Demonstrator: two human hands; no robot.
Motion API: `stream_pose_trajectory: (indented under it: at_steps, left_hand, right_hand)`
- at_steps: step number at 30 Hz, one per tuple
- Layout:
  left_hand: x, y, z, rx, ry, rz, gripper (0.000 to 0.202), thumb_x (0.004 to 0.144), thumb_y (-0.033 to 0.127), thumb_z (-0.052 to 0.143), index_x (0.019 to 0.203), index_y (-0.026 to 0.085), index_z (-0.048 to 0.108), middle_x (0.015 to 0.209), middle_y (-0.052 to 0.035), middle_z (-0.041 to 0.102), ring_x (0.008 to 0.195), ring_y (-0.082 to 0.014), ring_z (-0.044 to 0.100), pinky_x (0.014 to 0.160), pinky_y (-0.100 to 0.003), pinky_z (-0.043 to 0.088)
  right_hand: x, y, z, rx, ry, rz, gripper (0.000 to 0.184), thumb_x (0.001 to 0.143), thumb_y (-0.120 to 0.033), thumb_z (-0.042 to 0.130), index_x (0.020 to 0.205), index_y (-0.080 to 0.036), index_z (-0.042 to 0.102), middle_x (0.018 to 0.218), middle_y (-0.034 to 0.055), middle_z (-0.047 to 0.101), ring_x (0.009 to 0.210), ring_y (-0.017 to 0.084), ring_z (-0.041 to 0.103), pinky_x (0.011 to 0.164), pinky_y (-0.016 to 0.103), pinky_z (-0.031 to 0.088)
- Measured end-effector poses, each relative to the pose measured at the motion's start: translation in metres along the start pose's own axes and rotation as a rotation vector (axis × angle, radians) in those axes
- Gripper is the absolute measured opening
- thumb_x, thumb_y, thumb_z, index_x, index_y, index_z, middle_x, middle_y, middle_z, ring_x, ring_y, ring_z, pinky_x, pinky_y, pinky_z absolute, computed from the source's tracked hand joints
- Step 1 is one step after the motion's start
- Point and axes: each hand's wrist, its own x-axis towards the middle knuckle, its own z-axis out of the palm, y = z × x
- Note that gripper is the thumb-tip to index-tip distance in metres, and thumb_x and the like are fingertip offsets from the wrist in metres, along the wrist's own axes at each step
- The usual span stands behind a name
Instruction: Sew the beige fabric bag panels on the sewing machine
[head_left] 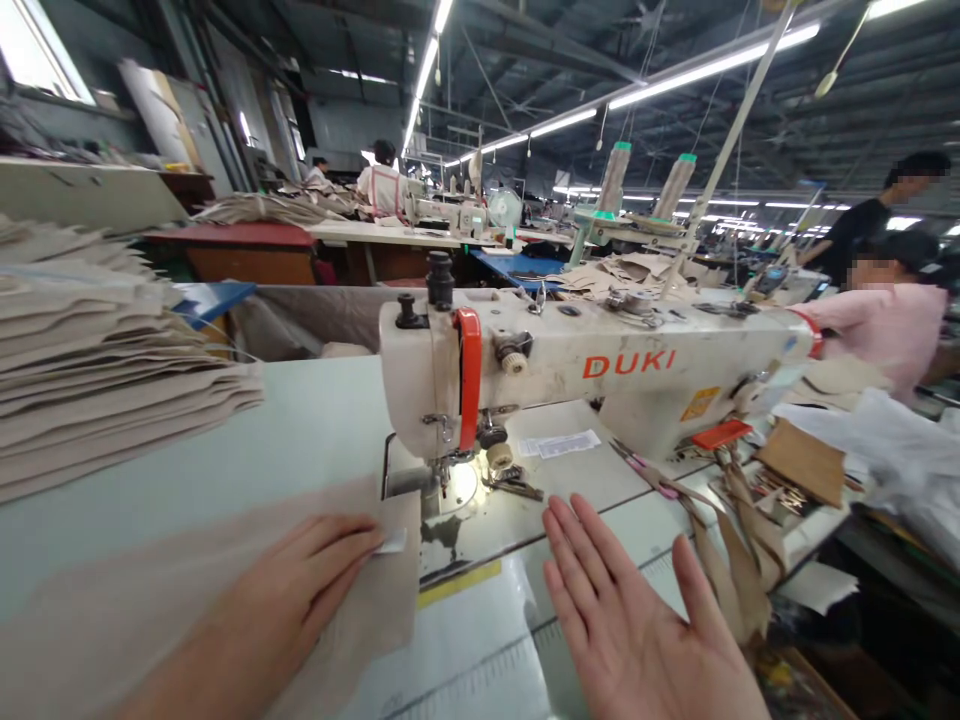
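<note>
My left hand [304, 575] rests on a beige fabric piece [401, 600] on the table, left of the needle. Its fingers are drawn together, and the fingertips cover the left end of a small white label [394, 541] on the fabric. My right hand [630, 620] is held palm up with the fingers straight and the thumb apart; nothing lies in it. Between and beyond the hands stands a white sewing machine [555, 360] with a red strip. Its lamp lights the needle plate [459, 487]. The far edges of the fabric pass under my left forearm.
A tall stack of beige fabric pieces [112, 370] fills the left side. Pink-handled scissors [645, 470], white printed labels [559, 443] and beige strips [742, 550] lie at the right. Thread cones [613, 180] stand behind. Other people [877, 310] work nearby.
</note>
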Motion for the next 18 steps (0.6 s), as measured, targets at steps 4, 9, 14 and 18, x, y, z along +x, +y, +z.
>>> stream_pose_trajectory:
  at_steps: [4, 9, 14, 18]
  left_hand:
    - [-0.001, 0.000, 0.000, -0.004, -0.013, -0.026, 0.040, 0.097, 0.041, 0.038, 0.091, 0.028, 0.076, 0.092, -0.0002, 0.074, 0.080, -0.0159, 0.071, 0.080, -0.021, 0.056]
    - [0.003, 0.003, -0.002, -0.022, 0.029, 0.021, 0.037, 0.097, 0.039, 0.040, 0.089, 0.027, 0.075, 0.090, -0.0005, 0.075, 0.079, -0.0158, 0.071, 0.077, -0.021, 0.057]
    - [0.006, 0.006, -0.006, -0.045, -0.017, 0.004, 0.037, 0.097, 0.036, 0.039, 0.093, 0.026, 0.075, 0.093, -0.0020, 0.075, 0.083, -0.0165, 0.071, 0.078, -0.023, 0.057]
    - [0.004, 0.005, -0.005, -0.033, -0.045, 0.014, 0.035, 0.097, 0.032, 0.040, 0.096, 0.025, 0.074, 0.097, -0.0031, 0.074, 0.088, -0.0169, 0.070, 0.082, -0.026, 0.057]
  right_hand:
    - [-0.001, 0.001, -0.005, -0.136, 0.031, -0.060, 0.072, 0.091, -0.073, 0.031, 0.130, -0.021, 0.062, 0.148, 0.0063, 0.047, 0.140, 0.018, 0.039, 0.117, 0.037, 0.028]
    - [0.000, 0.000, -0.011, -0.383, -0.093, -0.129, 0.071, 0.093, -0.072, 0.021, 0.131, -0.028, 0.062, 0.148, 0.0052, 0.046, 0.140, 0.020, 0.037, 0.115, 0.047, 0.026]
    - [-0.001, 0.001, -0.009, -0.432, -0.110, -0.150, 0.075, 0.095, -0.068, 0.011, 0.132, -0.028, 0.061, 0.148, 0.0058, 0.045, 0.139, 0.021, 0.037, 0.114, 0.047, 0.027]
    - [-0.003, 0.003, -0.008, -0.394, -0.122, -0.133, 0.074, 0.095, -0.069, 0.010, 0.131, -0.030, 0.062, 0.148, 0.0042, 0.045, 0.139, 0.020, 0.036, 0.115, 0.045, 0.024]
